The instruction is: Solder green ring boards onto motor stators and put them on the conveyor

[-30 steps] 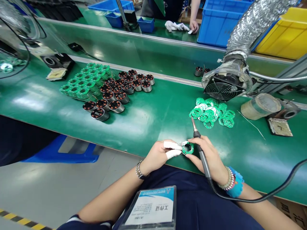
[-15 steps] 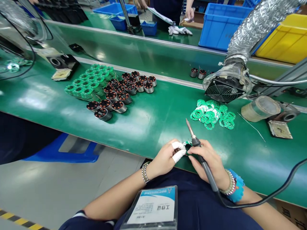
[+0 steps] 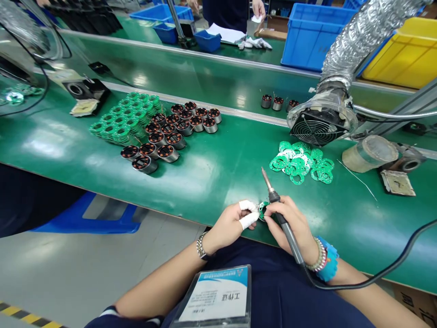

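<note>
At the bench's front edge, my left hand (image 3: pixel 234 223), with white covers on thumb and forefinger, pinches the near left side of a small green ring-shaped circuit board (image 3: pixel 262 208). Whether a motor stator sits under that ring is hidden by the fingers. A soldering iron (image 3: pixel 289 237) lies in the grip of my right hand (image 3: pixel 295 221), its bare metal tip pointing up and away over the bench. The right thumb and fingertips also reach the ring's right side.
Loose ring boards (image 3: pixel 297 161) lie ahead, under a fume fan (image 3: pixel 319 127). Copper-wound stators (image 3: pixel 167 152) and stacked green boards (image 3: pixel 123 116) stand to the left. A round tub (image 3: pixel 370 152) and a soldering iron stand (image 3: pixel 399 180) are right. Another person's hand (image 3: pixel 258 9) shows across the bench.
Both hands, with the ring board and soldering iron, have shifted slightly left. Across the bench, the other person's papers now lie lower, on the surface.
</note>
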Tool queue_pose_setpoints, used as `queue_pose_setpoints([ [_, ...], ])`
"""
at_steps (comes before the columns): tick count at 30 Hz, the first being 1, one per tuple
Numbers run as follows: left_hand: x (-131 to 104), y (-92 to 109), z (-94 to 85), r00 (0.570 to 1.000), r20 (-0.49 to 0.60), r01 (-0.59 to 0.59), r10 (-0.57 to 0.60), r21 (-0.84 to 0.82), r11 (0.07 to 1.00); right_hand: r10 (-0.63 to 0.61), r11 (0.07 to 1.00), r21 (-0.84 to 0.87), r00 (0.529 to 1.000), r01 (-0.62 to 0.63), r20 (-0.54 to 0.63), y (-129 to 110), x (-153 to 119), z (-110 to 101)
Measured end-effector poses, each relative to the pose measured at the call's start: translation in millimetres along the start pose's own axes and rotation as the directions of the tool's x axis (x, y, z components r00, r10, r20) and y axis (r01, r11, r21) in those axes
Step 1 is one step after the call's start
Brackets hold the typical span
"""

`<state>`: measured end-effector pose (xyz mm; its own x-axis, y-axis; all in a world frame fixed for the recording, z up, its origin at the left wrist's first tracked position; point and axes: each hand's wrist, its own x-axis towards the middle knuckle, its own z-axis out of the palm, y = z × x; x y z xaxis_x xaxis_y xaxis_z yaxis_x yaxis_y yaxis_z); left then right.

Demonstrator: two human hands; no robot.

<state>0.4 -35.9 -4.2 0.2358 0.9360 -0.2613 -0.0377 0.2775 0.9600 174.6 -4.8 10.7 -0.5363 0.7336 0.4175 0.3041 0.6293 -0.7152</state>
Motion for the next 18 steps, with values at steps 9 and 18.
queue_pose_setpoints([
  [9,1.1,1.6,0.0,0.990,-0.070,0.121,-0.125,-0.060,0.991,0.037,0.999,-0.006,0.999,-0.037,-0.039,-7.3,-11.5,-33.0],
  [18,0.6,-0.1,-0.5,0.992,-0.077,0.096,-0.099,-0.045,0.994,-0.024,0.997,0.073,0.998,0.019,0.065,-18.4,-14.3,-48.0],
])
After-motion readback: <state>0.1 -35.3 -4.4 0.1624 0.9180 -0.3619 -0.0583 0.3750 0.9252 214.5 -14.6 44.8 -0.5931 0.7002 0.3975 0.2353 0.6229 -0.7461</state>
